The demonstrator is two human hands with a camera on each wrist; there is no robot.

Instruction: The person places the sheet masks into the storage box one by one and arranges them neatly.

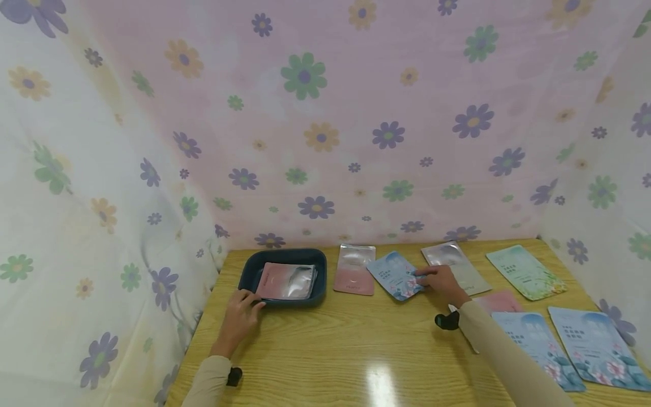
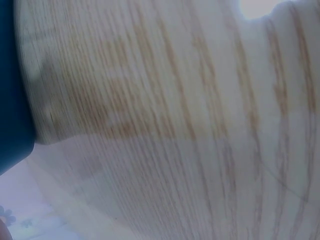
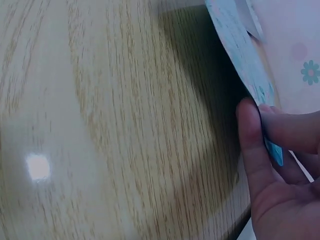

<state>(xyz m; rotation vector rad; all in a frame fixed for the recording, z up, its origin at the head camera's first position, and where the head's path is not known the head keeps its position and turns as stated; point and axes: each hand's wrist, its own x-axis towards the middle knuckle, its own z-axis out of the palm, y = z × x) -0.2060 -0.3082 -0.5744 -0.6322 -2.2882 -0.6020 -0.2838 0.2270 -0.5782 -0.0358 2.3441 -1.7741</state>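
Note:
My right hand (image 1: 441, 282) pinches the right edge of a light blue sheet mask packet (image 1: 391, 275) with pink flowers. In the right wrist view the thumb and fingers hold the packet (image 3: 242, 55) tilted over the table, its shadow beneath. At the left, my left hand (image 1: 241, 316) grips the front left corner of a dark blue plastic basin (image 1: 317, 299), fingers over the rim. Inside the basin lie pink and silver packets (image 1: 285, 281), one on another. The left wrist view shows mostly table beside the basin's wall (image 2: 12, 90).
Right of the basin lies a pink and silver packet (image 1: 354, 271). Beyond my right hand are a silver packet (image 1: 463, 271), a green packet (image 1: 526, 271) and a partly hidden pink packet (image 1: 500, 301). Two blue packets (image 1: 534, 339) lie at the right. A flowered cloth (image 1: 356, 113) hangs behind the table.

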